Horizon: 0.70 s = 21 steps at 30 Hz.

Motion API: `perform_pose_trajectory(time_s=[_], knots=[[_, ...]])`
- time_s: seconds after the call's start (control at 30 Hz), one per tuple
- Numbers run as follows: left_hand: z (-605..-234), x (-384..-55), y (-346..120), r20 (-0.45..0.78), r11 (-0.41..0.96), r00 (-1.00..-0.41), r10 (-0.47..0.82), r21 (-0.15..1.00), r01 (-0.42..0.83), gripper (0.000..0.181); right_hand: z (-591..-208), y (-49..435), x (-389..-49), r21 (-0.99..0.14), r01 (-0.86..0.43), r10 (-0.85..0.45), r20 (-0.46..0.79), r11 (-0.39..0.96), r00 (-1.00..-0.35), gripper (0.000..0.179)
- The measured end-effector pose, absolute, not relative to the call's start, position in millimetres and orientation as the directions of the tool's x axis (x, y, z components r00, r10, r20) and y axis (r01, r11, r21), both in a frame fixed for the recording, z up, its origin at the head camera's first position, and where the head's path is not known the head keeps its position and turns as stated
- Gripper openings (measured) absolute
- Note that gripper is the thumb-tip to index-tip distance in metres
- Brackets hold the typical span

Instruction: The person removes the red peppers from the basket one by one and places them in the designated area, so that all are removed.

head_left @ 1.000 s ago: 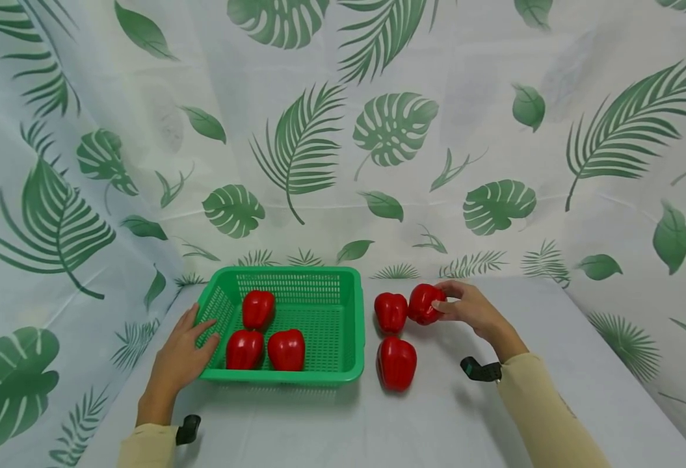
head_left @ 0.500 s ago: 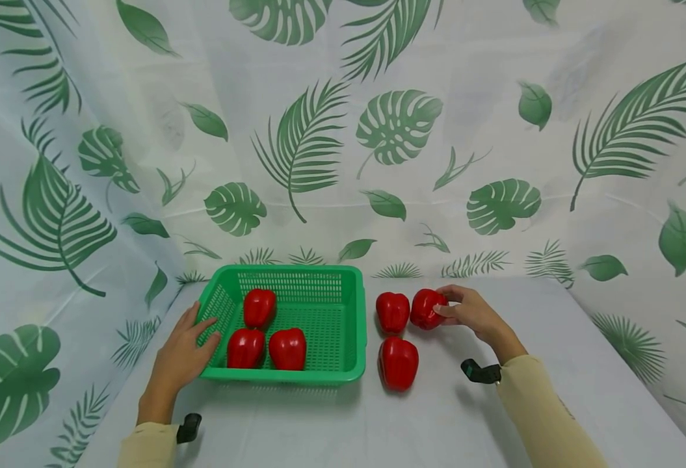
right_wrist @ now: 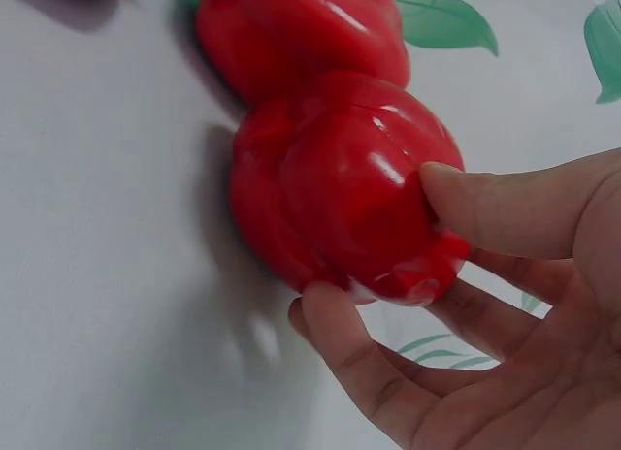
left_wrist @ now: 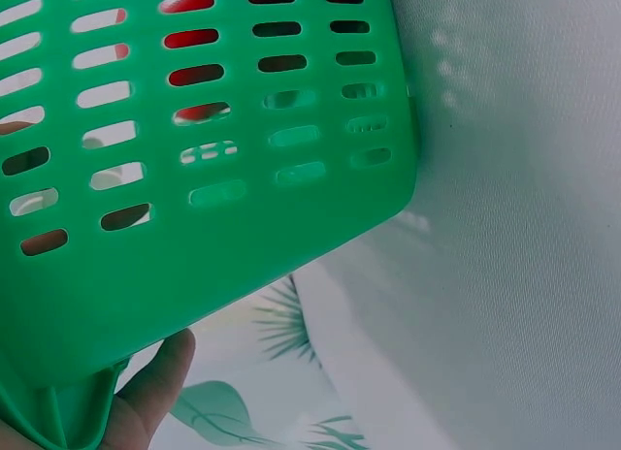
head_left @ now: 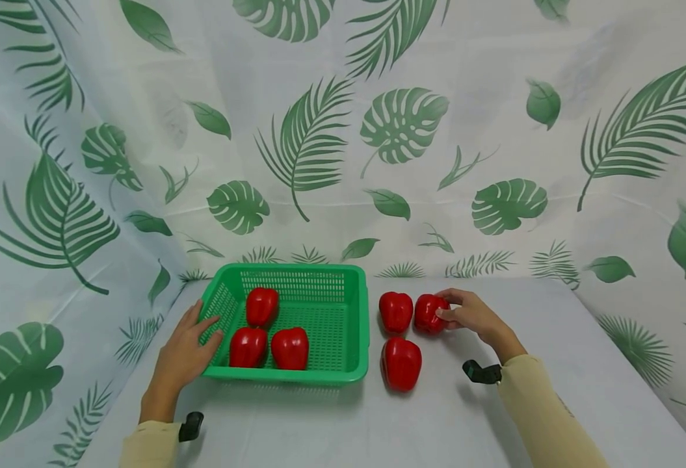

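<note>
My right hand [head_left: 470, 316] holds a glossy red bell pepper [head_left: 430, 314], thumb on one side and fingertips on the other, as the right wrist view shows. The pepper is right beside a second red bell pepper [head_left: 396, 312]. A third bell pepper [head_left: 402, 364] lies on the table in front of them. My left hand [head_left: 183, 351] grips the left rim of the green plastic basket [head_left: 356, 325], with fingers on both sides of the wall; in the left wrist view one finger [left_wrist: 160, 382] shows outside it. Three red bell peppers [head_left: 290, 348] lie in the basket's left half.
A white cloth covers the table [head_left: 319, 435]. Behind and on both sides hangs a white sheet [head_left: 343, 149] printed with green leaves. The basket's right wall stands between its inside and the loose peppers.
My right hand has lowered the pepper slightly, to beside the other loose one. My left hand stays at the basket rim. The whole head view has shifted a little.
</note>
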<state>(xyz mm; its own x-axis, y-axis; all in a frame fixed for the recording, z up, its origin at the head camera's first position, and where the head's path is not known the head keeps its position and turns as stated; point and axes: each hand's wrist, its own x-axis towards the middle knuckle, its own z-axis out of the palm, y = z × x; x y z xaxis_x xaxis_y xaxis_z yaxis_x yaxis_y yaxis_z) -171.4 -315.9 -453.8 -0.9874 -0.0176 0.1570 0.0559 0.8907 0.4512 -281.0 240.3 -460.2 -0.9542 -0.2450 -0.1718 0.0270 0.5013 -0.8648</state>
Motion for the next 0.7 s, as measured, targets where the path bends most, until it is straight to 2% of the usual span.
perform_pose_trajectory(time_s=[0.7], knots=[[-453,-172,-315,0.136,0.89,-0.99,-0.035,0.454,0.031,0.049,-465,226,-281,-0.848,0.035,-0.196,-0.163,0.529,-0.967,0.06]])
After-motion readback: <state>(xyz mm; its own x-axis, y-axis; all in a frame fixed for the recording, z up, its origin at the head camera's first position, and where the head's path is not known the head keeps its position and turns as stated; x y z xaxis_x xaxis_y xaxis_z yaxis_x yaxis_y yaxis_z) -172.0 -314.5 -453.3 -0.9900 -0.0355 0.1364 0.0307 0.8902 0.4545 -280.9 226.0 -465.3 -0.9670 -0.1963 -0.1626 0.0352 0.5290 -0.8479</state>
